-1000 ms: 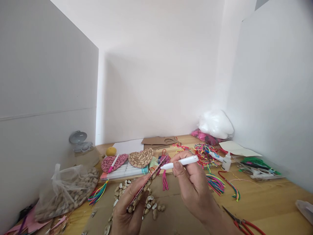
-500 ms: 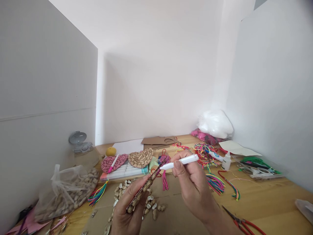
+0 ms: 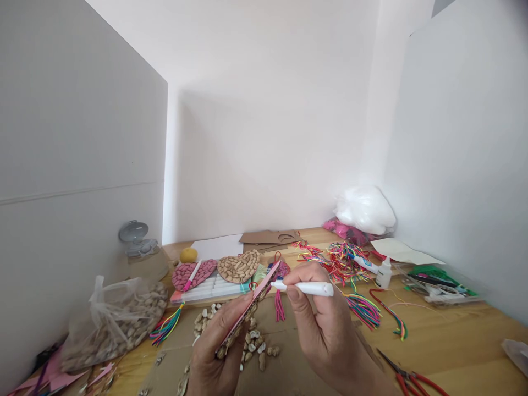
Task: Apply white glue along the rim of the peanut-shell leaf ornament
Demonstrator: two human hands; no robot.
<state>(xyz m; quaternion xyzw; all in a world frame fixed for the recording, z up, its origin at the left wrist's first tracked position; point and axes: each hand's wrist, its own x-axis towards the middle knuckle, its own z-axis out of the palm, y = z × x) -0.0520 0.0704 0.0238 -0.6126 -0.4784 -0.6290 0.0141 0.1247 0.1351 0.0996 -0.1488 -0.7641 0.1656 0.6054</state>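
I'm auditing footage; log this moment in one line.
left hand: grips peanut-backed card | right hand: holds marker, tip near card | nearby: peanuts, scissors

Craft workspace enclosed by plain pale walls (image 3: 272,121): a wooden surface (image 3: 449,335) strewn with colourful cords (image 3: 350,259), red-handled scissors (image 3: 406,377), cut cardboard (image 3: 262,237), a bagful of peanuts (image 3: 119,333), and a white marker (image 3: 311,288) in use.

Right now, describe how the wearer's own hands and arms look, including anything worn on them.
The left hand and right hand are human, five-fingered and ungloved, with no ring visible. The right forearm shows no sleeve, watch or bracelet within the frame. The picture's bottom edge hides any left sleeve.
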